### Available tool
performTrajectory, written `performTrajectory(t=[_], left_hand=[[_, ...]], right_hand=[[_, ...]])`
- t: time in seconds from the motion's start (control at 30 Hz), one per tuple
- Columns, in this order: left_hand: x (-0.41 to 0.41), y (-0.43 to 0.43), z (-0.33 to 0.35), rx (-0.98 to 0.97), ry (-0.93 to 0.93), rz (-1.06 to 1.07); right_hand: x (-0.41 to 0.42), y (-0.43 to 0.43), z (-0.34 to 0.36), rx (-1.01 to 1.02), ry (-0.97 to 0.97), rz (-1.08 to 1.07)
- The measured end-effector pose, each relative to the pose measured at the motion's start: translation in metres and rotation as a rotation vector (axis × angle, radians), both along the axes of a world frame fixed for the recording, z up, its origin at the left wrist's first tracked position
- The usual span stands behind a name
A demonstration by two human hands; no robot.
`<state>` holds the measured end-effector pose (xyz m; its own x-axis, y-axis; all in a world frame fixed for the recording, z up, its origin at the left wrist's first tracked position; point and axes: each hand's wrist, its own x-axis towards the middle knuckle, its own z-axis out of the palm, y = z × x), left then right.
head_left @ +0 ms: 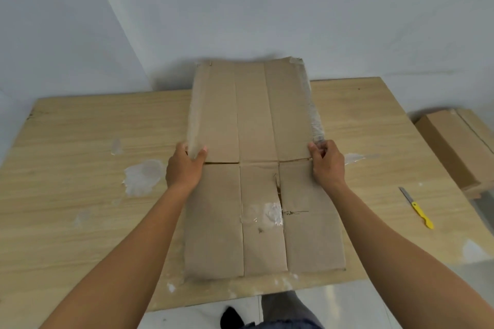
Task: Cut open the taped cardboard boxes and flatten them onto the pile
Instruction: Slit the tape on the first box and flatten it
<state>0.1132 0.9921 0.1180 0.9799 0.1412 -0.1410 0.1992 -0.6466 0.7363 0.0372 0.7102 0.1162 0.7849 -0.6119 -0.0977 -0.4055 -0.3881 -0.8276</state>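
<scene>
1. Handling: the flattened box (254, 115) is probably light, stiff across its panels and ready to hinge at the creases. A tear near its middle may spread if it is bent hard.
2. Hold: the long side edges near the cross crease look like the best place to hold it. Loose clear tape (315, 120) along the right edge could be slick or sticky under the fingers.
3. Grip: the left hand (187, 165) pinches the left edge, thumb on top. The right hand (324, 163) has its fingers curled round the right edge, on the crinkled tape.
4. Place: the box lies at centre frame on the tabletop (80, 128). Its near half rests flat and its far half seems raised toward the wall.
5. Looks: plain brown board with lengthwise folds, one cross crease, and shiny tape remnants at lower centre.
6. Nearby: a yellow knife (417, 208) lies at right. The cardboard pile (459, 147) sits at the right edge of the frame.
</scene>
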Motion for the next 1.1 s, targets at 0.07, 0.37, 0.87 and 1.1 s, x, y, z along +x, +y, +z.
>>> performTrajectory(t=[0.07,0.37,0.87,1.1], left_hand=[[0.001,-0.005,-0.010,0.030,0.010,0.012],[-0.061,-0.036,-0.068,0.556,-0.012,-0.836],[-0.105,-0.053,-0.102,0.611,-0.265,-0.884],[-0.080,-0.061,-0.087,0.472,-0.354,-0.794]], right_hand=[[0.007,-0.003,-0.012,0.003,0.038,-0.007],[0.006,-0.015,-0.051,-0.336,0.231,0.128],[-0.075,0.068,-0.100,-0.829,0.231,0.794],[-0.052,0.055,-0.088,-0.756,0.069,0.704]])
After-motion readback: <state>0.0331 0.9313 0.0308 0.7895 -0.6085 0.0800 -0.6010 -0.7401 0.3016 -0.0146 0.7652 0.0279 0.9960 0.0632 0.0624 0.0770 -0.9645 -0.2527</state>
